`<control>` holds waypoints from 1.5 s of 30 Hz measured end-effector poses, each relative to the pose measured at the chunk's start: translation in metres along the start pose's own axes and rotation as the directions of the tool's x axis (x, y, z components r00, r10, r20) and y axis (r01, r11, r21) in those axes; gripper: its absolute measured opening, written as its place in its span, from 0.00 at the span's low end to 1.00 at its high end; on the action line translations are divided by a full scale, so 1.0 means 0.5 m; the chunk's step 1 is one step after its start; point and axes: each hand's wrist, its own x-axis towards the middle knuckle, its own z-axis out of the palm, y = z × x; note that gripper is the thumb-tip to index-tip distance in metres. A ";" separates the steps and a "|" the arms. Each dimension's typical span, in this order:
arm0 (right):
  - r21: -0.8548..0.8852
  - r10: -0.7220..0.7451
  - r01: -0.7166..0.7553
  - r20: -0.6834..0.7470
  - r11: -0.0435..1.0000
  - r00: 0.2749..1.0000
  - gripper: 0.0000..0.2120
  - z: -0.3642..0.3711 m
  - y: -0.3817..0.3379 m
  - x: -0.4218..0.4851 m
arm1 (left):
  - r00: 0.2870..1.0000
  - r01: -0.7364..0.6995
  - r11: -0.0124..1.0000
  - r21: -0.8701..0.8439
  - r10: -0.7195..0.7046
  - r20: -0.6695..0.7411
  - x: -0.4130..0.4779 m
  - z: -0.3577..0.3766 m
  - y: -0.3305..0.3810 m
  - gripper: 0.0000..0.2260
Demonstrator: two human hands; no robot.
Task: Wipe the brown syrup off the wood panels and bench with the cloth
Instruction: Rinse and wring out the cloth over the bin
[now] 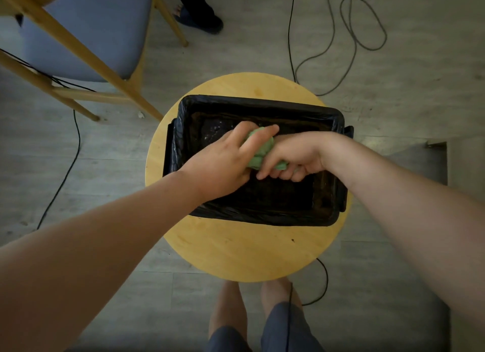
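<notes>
A bunched green cloth (261, 149) is held between both hands over a black-lined rectangular tub (262, 103). My left hand (223, 165) grips the cloth's upper end, fingers wrapped over it. My right hand (294, 158) grips its lower end, fingers curled under. The tub sits on a round light-wood stool top (244, 249). Dark wet liquid glistens inside the tub (217, 130). A small dark speck (292, 240) lies on the wood at the near right.
A wooden chair with a grey-blue seat (86, 29) stands at the back left. Cables (362, 23) loop over the grey floor at the back right and left. Another person's foot in a dark sandal (199, 18) is at the back. My own legs (262, 317) are below the stool.
</notes>
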 end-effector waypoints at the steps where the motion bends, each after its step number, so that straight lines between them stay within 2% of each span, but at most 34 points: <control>1: 0.036 0.025 -0.027 0.059 0.999 0.998 0.09 -0.003 0.000 -0.004 | 0.998 -0.053 0.998 0.025 0.053 -0.013 -0.006 0.003 -0.006 0.42; 4: 0.074 0.067 -0.082 0.192 0.994 0.979 0.11 0.003 -0.004 -0.011 | 0.997 -0.064 0.991 0.114 0.060 0.041 -0.009 0.008 -0.008 0.46; 6: 0.082 0.053 -0.071 0.205 0.994 0.977 0.13 0.014 -0.006 -0.009 | 0.994 0.021 0.979 0.202 -0.042 0.100 -0.001 0.005 0.000 0.47; 8: 0.116 0.013 -0.029 0.136 0.993 0.991 0.12 0.024 -0.003 -0.002 | 0.980 0.113 0.935 0.336 -0.161 0.119 0.016 -0.003 0.006 0.38; 11: 0.156 -0.065 0.067 -0.019 0.986 0.998 0.09 0.037 0.004 0.006 | 0.972 0.124 0.835 0.536 -0.212 0.105 0.039 -0.015 0.013 0.17; 15: 0.083 -0.040 0.054 -0.166 0.995 0.985 0.11 0.054 -0.003 0.016 | 0.954 0.114 0.805 0.582 -0.252 0.162 0.055 -0.027 0.019 0.13; 17: -0.141 -0.071 0.024 -0.341 0.990 0.937 0.13 0.064 -0.009 0.023 | 0.937 0.134 0.822 0.553 -0.287 0.199 0.068 -0.041 0.021 0.11; 19: -0.423 -0.226 0.008 -0.469 0.906 0.854 0.11 0.071 -0.011 0.026 | 0.907 0.156 0.838 0.522 -0.331 0.260 0.078 -0.049 0.025 0.07; 20: -0.542 -0.317 0.003 -0.489 0.841 0.813 0.09 0.072 -0.011 0.024 | 0.889 0.183 0.854 0.486 -0.356 0.290 0.084 -0.049 0.025 0.05; 23: -0.818 -0.546 -0.100 -0.463 0.566 0.699 0.09 0.066 -0.002 0.017 | 0.806 0.332 0.887 0.320 -0.443 0.393 0.100 -0.046 0.029 0.03; 26: -0.922 -0.698 -0.162 -0.373 0.351 0.611 0.04 0.062 0.009 0.014 | 0.681 0.437 0.879 0.192 -0.462 0.568 0.114 -0.040 0.031 0.05; 28: -0.950 -0.767 -0.161 -0.312 0.269 0.560 0.03 0.054 0.015 0.015 | 0.583 0.623 0.780 0.051 -0.508 0.634 0.112 -0.039 0.028 0.06; 30: -0.961 -0.826 -0.151 -0.277 0.232 0.491 0.05 0.041 0.019 0.020 | 0.496 0.806 0.566 -0.177 -0.480 0.723 0.106 -0.034 0.017 0.10; 31: -0.959 -0.843 -0.161 -0.281 0.232 0.459 0.07 0.034 0.017 0.020 | 0.486 0.838 0.482 -0.257 -0.446 0.751 0.104 -0.036 0.017 0.12; 32: -0.954 -0.831 -0.177 -0.298 0.242 0.469 0.08 0.031 0.015 0.021 | 0.500 0.844 0.440 -0.307 -0.437 0.748 0.104 -0.031 0.014 0.12; 34: -0.925 -0.744 -0.214 -0.379 0.313 0.550 0.08 0.033 0.006 0.013 | 0.571 0.797 0.515 -0.316 -0.472 0.672 0.105 -0.027 0.021 0.05; 37: -0.789 -0.490 -0.181 -0.524 0.587 0.696 0.04 0.041 -0.001 0.002 | 0.715 0.655 0.723 -0.220 -0.499 0.490 0.091 -0.016 0.029 0.21; 38: -0.712 -0.386 -0.160 -0.539 0.684 0.748 0.03 0.044 -0.004 0.001 | 0.788 0.572 0.803 -0.167 -0.481 0.384 0.080 -0.012 0.028 0.25; 39: -0.644 -0.301 -0.148 -0.533 0.751 0.791 0.04 0.046 -0.008 0.001 | 0.859 0.474 0.873 -0.117 -0.430 0.276 0.069 -0.010 0.027 0.26; 41: -0.549 -0.173 -0.147 -0.488 0.823 0.855 0.06 0.046 -0.014 0.002 | 0.950 0.300 0.951 -0.075 -0.290 0.116 0.046 0.000 0.019 0.26; 43: -0.432 -0.032 -0.166 -0.415 0.886 0.909 0.09 0.041 -0.014 -0.002 | 0.990 0.135 0.991 0.009 -0.136 0.036 0.032 0.010 0.007 0.28; 45: -0.244 0.131 -0.206 -0.289 0.948 0.948 0.10 0.029 -0.009 -0.008 | 0.999 0.035 0.999 0.032 -0.036 0.023 0.023 0.013 0.000 0.31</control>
